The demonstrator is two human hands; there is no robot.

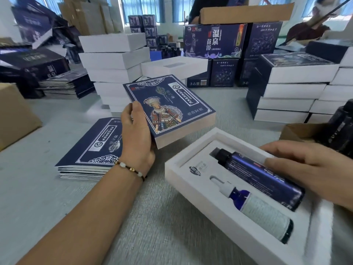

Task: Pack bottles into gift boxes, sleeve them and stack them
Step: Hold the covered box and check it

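Note:
An open white gift box (172, 170) with a foam insert lies on the table at the lower right. In it lie a dark blue bottle (256, 171) with a black cap and a smaller dropper bottle (261, 211) with a pale label. My right hand (313, 169) rests with straight fingers on the dark blue bottle. My left hand (136, 131) grips the near corner of a blue printed box lid (172, 106), held tilted above the table. A pile of flat blue sleeves (89, 150) lies just left of that hand.
Stacks of white boxes (114, 60) stand behind the lid, and more sleeved boxes (290, 87) are stacked at right. A brown carton (298, 131) with dark bottles sits at far right, another carton (15, 113) at left. People work at the back.

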